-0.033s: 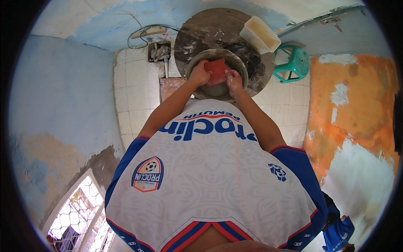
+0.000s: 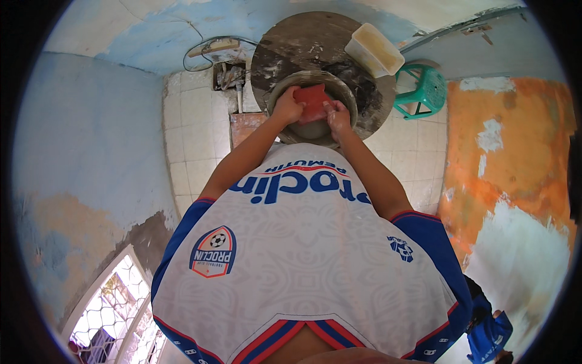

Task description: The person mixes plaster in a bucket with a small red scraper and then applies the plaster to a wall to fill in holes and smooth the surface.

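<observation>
A red flat piece (image 2: 311,103) with a notched upper edge is held over a round grey basin (image 2: 312,76). Whether it is a sheet, a scraper or a shallow dish, I cannot make out. My left hand (image 2: 288,107) grips its left side, the thumb lying on the red face. At its right edge my right hand (image 2: 337,117) pinches it, and pale smears show on those fingers. Greyish liquid or paste (image 2: 312,130) lies in the basin below the red piece. The basin stands on the near part of a dark round tabletop (image 2: 291,45) stained with pale splashes.
A cream plastic tub (image 2: 374,51) sits at the tabletop's right edge, beside a green plastic stool (image 2: 422,91). Left of the table are a cable (image 2: 209,45) and a cluttered box (image 2: 229,76) on the tiled floor (image 2: 189,130). Another person in blue (image 2: 490,337) is at lower right.
</observation>
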Available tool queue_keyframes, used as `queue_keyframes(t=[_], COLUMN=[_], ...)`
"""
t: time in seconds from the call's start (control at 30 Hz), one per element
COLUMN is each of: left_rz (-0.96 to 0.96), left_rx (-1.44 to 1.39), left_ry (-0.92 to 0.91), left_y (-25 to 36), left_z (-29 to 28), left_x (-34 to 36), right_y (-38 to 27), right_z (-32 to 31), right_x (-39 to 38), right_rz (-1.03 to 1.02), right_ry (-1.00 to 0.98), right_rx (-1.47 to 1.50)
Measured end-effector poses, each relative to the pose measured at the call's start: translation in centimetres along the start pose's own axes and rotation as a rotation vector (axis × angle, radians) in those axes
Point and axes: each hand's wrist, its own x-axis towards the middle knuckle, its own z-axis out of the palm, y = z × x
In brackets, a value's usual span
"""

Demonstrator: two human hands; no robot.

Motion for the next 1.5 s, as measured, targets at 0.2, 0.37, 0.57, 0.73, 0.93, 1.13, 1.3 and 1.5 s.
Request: queue_keyframes(t=[0.2, 0.37, 0.57, 0.73, 0.93, 1.13, 1.3, 1.5], left_rz=[-0.134, -0.257, -0.133, -0.123, -0.088, -0.156, -0.164, -0.119], left_rx=[-0.743, -0.729, -0.691, -0.465, -0.636, -0.732, -0.666, -0.939], left_ry=[-0.062, -0.416, -0.335, -0.315, -0.316, -0.228, -0.103, 0.049], left_y=[-0.2, 1.7, 1.4, 2.7, 3.5, 3.6, 3.8, 4.8], left_z=[1.3, -0.2, -0.8, -0.7, -0.7, -1.3, -1.4, -0.4], left_x=[-1.1, -2.1, -3.4, -3.9, -4.7, -5.5, -5.5, -6.2], right_y=[-3.3, -1.4, -4.6, -5.5, -6.0, -7.6, -8.2, -8.2], right_z=[0.5, -0.3, -0.8, -3.2, -3.3, -4.4, -5.2, -5.5], right_x=[-2.6, -0.7, -4.2, -4.9, -5.5, -5.3, -4.9, -3.7], right_rz=[-0.055, -0.135, -0.225, -0.073, -0.152, -0.123, -0.076, -0.116], right_ry=[0.048, 0.091, -0.180, -0.141, -0.133, -0.253, -0.358, -0.463], right_rx=[-0.155, 0.013, -0.098, 0.018, 0.038, 0.000, 0.140, 0.048])
